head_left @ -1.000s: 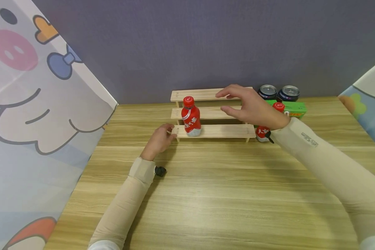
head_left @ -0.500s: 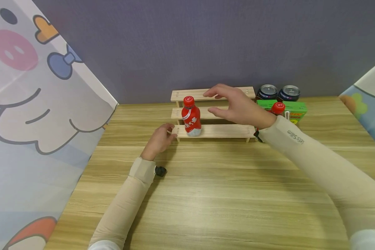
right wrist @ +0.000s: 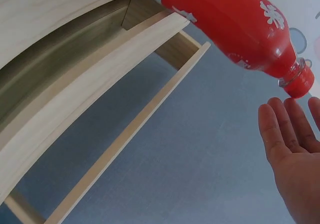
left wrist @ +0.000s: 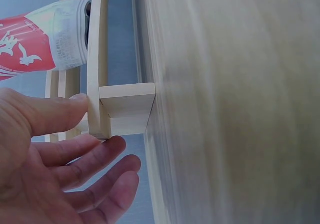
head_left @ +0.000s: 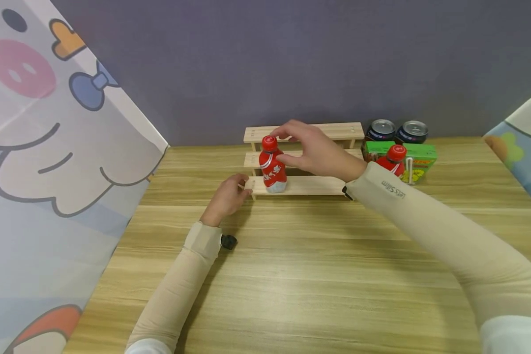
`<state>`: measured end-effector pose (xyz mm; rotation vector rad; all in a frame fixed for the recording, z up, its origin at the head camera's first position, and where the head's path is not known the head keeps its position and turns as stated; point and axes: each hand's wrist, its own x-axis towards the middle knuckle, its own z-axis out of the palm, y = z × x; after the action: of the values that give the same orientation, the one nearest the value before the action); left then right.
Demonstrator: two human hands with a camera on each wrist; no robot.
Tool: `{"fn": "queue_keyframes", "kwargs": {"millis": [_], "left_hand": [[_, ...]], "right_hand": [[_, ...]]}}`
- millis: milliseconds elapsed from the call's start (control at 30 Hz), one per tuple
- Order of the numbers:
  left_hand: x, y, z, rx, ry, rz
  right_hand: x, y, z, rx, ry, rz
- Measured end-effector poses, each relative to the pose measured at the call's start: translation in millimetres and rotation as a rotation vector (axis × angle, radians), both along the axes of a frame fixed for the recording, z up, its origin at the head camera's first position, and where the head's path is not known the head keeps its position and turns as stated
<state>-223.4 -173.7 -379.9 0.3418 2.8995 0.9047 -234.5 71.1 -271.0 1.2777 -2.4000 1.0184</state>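
Observation:
A red bottle [head_left: 273, 172] with a red cap stands upright at the left end of the lowest step of a three-tier wooden shelf [head_left: 316, 185]. My left hand [head_left: 224, 200] holds that step's left end; in the left wrist view the thumb lies on the board [left wrist: 98, 78] and fingertips meet its end. My right hand [head_left: 320, 153] is at the bottle's upper right, fingers and thumb spread with nothing held. From the right wrist, the fingers [right wrist: 272, 129] show straight, just beyond the bottle's cap [right wrist: 300, 83].
Right of the shelf stand a second red bottle [head_left: 396, 155], green cartons [head_left: 425, 152] and two dark cans [head_left: 413, 130]. A grey wall [head_left: 265, 64] rises right behind the shelf. A cartoon-printed panel [head_left: 84, 157] borders the wooden table [head_left: 292, 285] on the left.
My right hand has moved left over the shelf, from its right part to beside the red bottle's top. The left hand keeps its place on the step's end.

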Motion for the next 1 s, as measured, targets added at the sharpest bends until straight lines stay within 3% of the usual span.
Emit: {"fn": "queue_keyframes", "kwargs": {"millis": [1000], "left_hand": [[-0.2, 0.6, 1.4, -0.006, -0.007, 0.009]], "right_hand": [[-9.2, -22.9, 4.9, 0.011, -0.029, 0.008]]}}
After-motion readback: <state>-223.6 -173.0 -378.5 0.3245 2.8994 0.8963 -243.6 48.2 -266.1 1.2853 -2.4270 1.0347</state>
